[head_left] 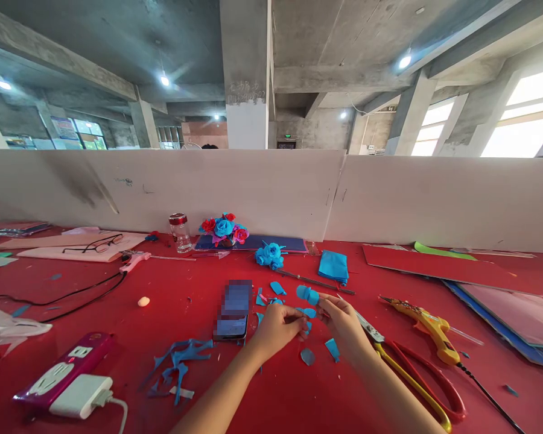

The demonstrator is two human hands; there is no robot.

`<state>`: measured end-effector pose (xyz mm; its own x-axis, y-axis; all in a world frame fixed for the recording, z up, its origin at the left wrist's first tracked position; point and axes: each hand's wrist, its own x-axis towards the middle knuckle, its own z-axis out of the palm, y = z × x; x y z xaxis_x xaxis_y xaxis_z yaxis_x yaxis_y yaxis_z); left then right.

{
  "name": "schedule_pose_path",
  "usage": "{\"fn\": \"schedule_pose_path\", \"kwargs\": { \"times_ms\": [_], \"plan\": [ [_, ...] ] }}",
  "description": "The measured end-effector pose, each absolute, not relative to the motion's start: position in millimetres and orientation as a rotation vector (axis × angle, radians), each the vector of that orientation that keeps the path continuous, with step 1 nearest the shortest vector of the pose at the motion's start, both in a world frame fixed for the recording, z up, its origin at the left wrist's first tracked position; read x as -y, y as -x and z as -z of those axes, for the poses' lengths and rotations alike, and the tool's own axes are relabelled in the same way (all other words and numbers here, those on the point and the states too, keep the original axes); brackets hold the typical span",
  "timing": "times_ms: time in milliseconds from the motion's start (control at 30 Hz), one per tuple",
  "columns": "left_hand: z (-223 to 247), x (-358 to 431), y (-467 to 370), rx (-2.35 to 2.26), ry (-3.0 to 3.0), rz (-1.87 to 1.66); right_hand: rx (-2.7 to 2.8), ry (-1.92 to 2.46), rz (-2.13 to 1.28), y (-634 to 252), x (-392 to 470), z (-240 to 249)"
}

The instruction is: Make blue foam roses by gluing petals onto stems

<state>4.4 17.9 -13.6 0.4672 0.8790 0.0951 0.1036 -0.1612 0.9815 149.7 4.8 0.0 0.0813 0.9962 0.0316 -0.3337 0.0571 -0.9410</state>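
My right hand (341,316) pinches a small piece of blue petal material (308,294) between thumb and fingers, just right of the middle. Close beside it on the left, my left hand (280,328) has its fingertips pressed together at another bit of blue material, partly hidden by the fingers. Cut blue pieces (278,288) lie on the red table around the hands. Under them rests a small dark round disc (308,357). Behind the hands is a blue flower cluster (270,255), with a folded blue stack (333,266) to its right.
A phone (233,310) and blue scraps (181,361) lie left of my hands. Scissors (416,380) and a yellow glue gun (428,325) are on the right. A power strip (63,371) sits front left. At the back stand a glass jar (180,234) and a flower bouquet (225,229).
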Motion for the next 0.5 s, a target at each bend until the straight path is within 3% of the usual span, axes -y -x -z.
{"fn": "schedule_pose_path", "kwargs": {
  "times_ms": [500],
  "plan": [
    [14.8, -16.7, -3.8, -0.884, -1.644, -0.867, 1.018, 1.104, -1.208, -152.0, -3.3, -0.1]
  ]
}}
